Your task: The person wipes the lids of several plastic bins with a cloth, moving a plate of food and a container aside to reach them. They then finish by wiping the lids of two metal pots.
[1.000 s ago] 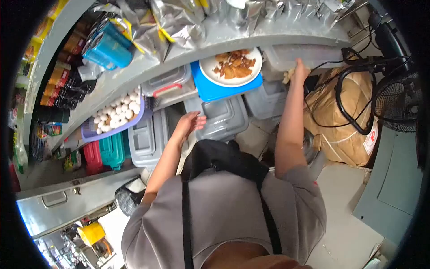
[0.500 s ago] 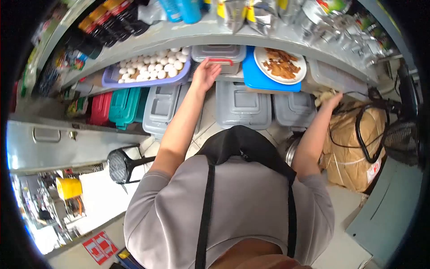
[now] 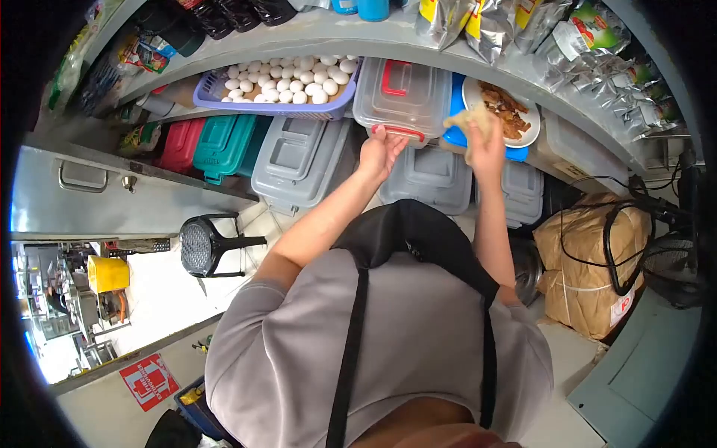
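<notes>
My left hand (image 3: 379,157) is at the front edge of a clear lidded plastic box (image 3: 418,97), its fingers closed on the red front handle. The box juts out from the shelf, and a second red handle lies on its lid. A crumpled beige cloth (image 3: 469,122) is gripped in my right hand (image 3: 487,145), just right of the box. Behind that hand, a white plate (image 3: 532,119) of brown dried pieces rests on a blue lid (image 3: 515,154). A purple basket (image 3: 299,112) of white eggs sits left of the box.
Grey bins (image 3: 299,160) and a green bin (image 3: 224,142) stand beneath the shelf. A black stool (image 3: 198,250) is at left. On the right are a brown wrapped package (image 3: 582,276) and a black fan (image 3: 672,261). Silver pouches (image 3: 489,33) line the upper shelf.
The clear box has come forward out of the shelf with my left hand at its handle. My right hand has moved left with the cloth, from the far right to beside the box.
</notes>
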Tool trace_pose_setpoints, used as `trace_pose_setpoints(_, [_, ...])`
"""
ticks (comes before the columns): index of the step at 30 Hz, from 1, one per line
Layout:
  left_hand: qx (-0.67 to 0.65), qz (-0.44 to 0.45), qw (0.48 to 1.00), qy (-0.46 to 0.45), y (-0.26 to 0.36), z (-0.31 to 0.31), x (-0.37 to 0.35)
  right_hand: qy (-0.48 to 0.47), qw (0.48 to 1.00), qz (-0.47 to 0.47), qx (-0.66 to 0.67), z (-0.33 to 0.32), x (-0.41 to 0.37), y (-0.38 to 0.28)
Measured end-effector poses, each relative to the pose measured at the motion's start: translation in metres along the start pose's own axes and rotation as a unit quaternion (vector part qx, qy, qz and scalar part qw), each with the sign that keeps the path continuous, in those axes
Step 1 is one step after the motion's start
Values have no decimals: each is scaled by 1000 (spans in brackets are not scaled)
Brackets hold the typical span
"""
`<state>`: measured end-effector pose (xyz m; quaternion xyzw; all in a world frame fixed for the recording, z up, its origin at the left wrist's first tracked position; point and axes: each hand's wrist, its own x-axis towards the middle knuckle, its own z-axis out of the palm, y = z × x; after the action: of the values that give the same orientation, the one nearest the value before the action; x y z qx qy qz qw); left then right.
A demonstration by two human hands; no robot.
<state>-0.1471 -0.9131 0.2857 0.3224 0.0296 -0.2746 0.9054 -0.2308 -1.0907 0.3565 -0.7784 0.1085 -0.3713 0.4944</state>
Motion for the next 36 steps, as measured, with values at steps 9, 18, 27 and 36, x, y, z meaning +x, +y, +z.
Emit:
trace_pose_setpoints(9, [-27,-30,999,14,-18,-18,-19,-151,932,-167,-285,123,-41,-5])
trace_pose_setpoints(18, [-7,-19,997,76,-29,-39,-28,-207,973,-85,-53,193,-37,-1])
trace_pose_setpoints(27, [-63,-12,998,-3,-24,-28,-43,-199,968,-60,139,173,35,2])
trace_pose_setpoints(36, [-94,3,995,19,-36,-27,-48,-309,858,-295,-285,174,-29,-1])
